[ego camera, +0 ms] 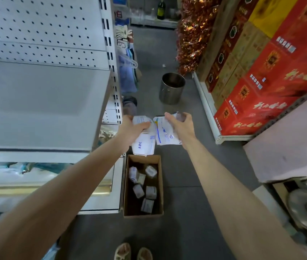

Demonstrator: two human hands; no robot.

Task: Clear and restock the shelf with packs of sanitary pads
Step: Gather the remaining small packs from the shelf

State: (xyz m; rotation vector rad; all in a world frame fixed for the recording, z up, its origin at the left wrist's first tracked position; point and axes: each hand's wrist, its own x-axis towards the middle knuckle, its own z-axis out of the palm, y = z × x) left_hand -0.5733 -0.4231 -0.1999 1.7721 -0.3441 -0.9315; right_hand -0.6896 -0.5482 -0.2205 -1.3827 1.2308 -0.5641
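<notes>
One pack point(143, 145) sits grasped in the left hand point(132, 128), one in the right hand point(180, 125), six in the box point(126, 186) below.

Perhaps eight packs point(143, 145), one box point(143, 159)

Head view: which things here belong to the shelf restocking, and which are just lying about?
Job: ABC pad pack, left hand; blue-striped pad pack, right hand; cardboard box of packs; bare shelf.
Lying about: steel bucket, red cartons, tinsel, bottle.

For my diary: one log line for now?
left hand: holds ABC pack; right hand: holds second pack; cardboard box: on floor
</notes>
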